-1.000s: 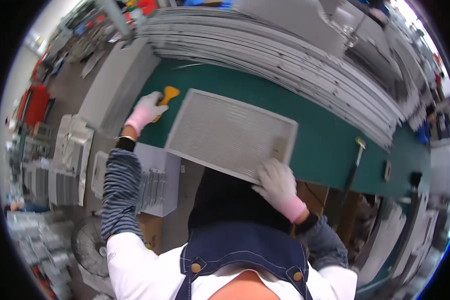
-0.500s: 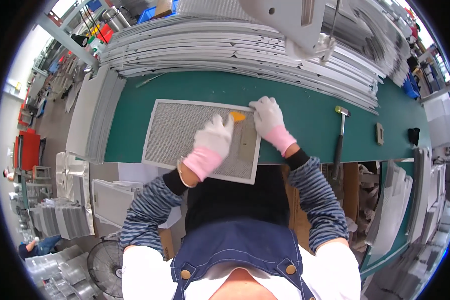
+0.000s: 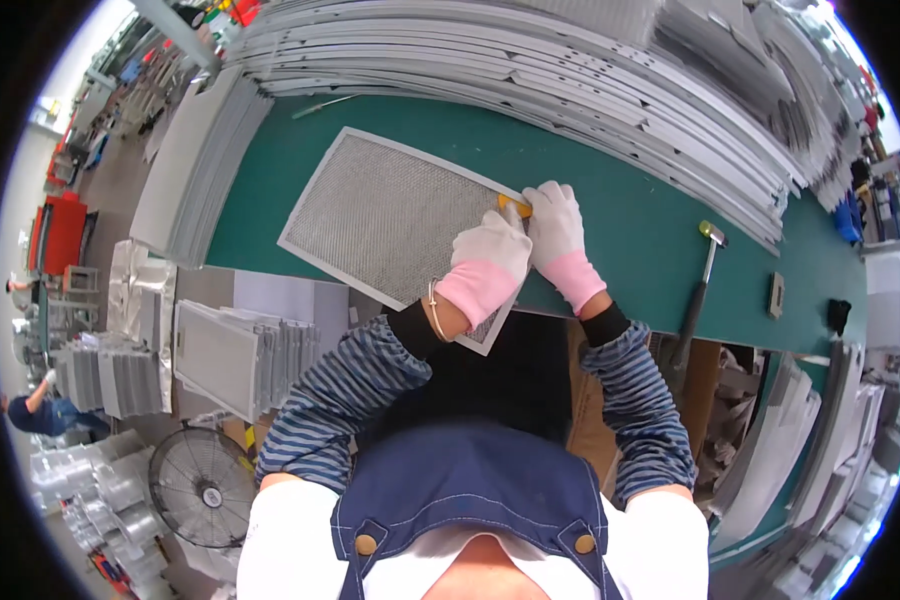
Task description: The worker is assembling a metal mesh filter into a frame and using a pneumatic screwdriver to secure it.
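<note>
A framed metal mesh filter panel lies at a slant on the green bench, its near corner past the front edge. My left hand, in a white glove with a pink cuff, reaches over the panel's right part. Its fingers close on a small flat yellow scraper-like tool at the panel's upper right corner. My right hand, gloved alike, grips the frame at that same corner, with its fingers close to the yellow tool. Both hands cover much of the panel's right end.
Long grey metal strips are stacked along the bench's back. Flat panels stand at the left end. On the right lie a hammer, a small beige block and a black item. A floor fan stands lower left.
The panel has turned clockwise, its right end swinging toward me. My left hand and the yellow tool have moved right, to the corner beside my right hand.
</note>
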`<action>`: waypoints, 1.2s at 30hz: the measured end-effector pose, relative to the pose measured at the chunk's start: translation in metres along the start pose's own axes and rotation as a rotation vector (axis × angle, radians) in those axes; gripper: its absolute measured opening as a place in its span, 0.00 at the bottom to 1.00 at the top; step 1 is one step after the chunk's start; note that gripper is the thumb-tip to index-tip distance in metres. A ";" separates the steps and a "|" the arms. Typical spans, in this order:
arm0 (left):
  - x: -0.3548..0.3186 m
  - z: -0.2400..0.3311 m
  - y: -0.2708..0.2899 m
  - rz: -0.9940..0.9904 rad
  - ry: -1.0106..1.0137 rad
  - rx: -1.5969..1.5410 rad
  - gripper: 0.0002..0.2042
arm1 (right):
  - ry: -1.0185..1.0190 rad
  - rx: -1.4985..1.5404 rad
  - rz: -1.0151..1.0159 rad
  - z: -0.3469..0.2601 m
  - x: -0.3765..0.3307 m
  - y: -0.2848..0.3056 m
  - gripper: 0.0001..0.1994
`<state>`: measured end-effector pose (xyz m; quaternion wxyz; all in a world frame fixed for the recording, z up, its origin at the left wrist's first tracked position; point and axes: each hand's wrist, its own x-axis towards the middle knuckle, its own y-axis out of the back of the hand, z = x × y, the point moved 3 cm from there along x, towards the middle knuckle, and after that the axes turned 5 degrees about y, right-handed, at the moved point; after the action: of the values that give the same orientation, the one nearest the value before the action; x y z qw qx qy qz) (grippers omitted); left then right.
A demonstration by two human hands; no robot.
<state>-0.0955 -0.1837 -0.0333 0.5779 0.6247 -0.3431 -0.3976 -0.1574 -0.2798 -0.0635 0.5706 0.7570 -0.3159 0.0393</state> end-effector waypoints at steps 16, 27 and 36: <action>-0.055 -0.222 0.045 0.259 -0.244 -0.161 0.40 | -0.057 0.138 0.099 -0.005 -0.007 0.015 0.14; -0.091 -0.265 0.034 0.507 -0.163 -0.938 0.11 | 0.037 1.150 0.325 -0.092 0.026 0.129 0.47; 0.000 -0.245 -0.006 0.414 -0.444 -2.353 0.25 | 0.376 0.570 -0.011 -0.171 0.042 0.123 0.22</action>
<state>0.1231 -0.0734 -0.0354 0.7731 -0.4298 0.0424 -0.4646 -0.1368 -0.1639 0.1165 0.3846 0.8672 -0.1775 0.2617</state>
